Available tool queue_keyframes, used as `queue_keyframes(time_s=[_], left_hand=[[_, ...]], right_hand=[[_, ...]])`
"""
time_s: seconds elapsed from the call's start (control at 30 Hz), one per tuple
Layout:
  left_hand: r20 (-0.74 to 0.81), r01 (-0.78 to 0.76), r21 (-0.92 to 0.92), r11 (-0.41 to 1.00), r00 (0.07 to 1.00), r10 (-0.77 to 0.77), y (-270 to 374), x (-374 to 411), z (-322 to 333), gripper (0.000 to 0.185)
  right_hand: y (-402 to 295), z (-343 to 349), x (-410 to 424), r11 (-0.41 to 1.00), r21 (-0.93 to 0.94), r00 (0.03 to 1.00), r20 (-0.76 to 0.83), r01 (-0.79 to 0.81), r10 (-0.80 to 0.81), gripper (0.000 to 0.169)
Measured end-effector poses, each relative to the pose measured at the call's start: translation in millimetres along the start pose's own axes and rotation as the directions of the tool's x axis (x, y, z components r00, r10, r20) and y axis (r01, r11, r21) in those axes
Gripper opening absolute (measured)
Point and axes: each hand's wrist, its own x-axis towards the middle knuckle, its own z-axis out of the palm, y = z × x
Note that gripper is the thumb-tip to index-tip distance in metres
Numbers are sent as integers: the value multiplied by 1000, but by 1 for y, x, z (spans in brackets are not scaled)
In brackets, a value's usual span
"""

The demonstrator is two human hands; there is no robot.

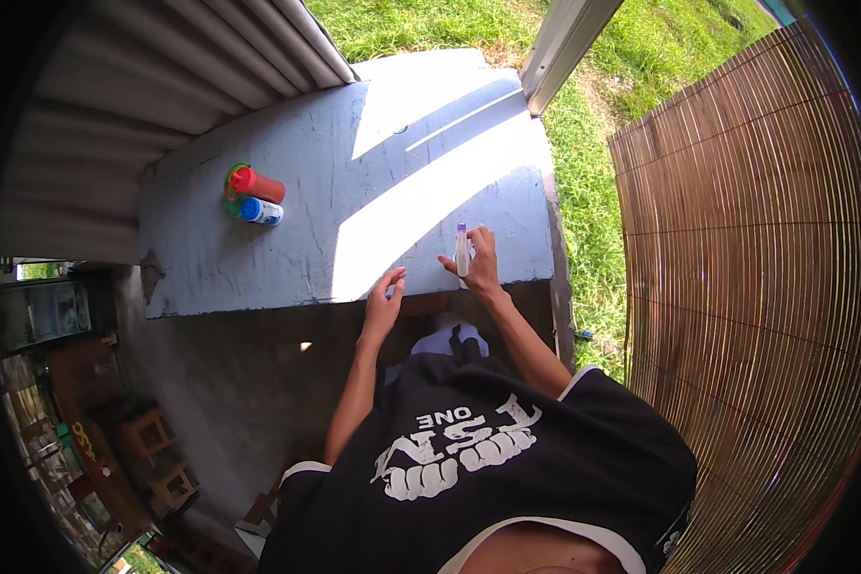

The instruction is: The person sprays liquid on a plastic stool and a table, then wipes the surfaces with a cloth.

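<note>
My right hand [481, 264] is at the front edge of the grey-blue tabletop [294, 158], curled around a slim translucent bottle [462, 255] with a purple cap. The bottle stands upright between my splayed thumb and bent fingers, its cap pointing up. A whitish shape beside it is partly hidden and too small to tell. My left hand [384, 299] hovers over the same edge, left of the bottle, with nothing in it and its fingers loosely apart.
On the table's left stand a red squeeze bottle [262, 186], a white container with a blue lid [264, 212] and a partly hidden green item [234, 206]. A grey curtain [151, 72] hangs at the left, a slatted blind [732, 215] at the right. A pale post [563, 54] rises behind.
</note>
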Motion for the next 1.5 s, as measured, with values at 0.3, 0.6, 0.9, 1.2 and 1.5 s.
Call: queue_keyframes(time_s=[0.3, 0.6, 0.9, 1.2, 1.5], left_hand=[[-62, -3, -107, 994, 998, -3, -10, -36, -15, 34], [-233, -27, -273, 962, 972, -39, -59, -120, -48, 34], [-423, 42, -393, 919, 879, -221, -132, -266, -83, 35], [-517, 41, -484, 874, 792, -323, -173, -365, -106, 36], [-617, 28, -579, 815, 638, -461, -195, -380, -145, 35]], right_hand=[[-18, 14, -33, 999, -49, 998, 67, 1, 2, 49], [-69, 66, -78, 993, -21, 949, 297, 120, -108, 53], [-133, 136, -190, 989, -33, 883, 456, 145, -114, 54], [-184, 193, -265, 937, 195, 783, 515, 291, -350, 63], [-240, 286, -215, 864, 313, 627, 596, 395, -502, 62]])
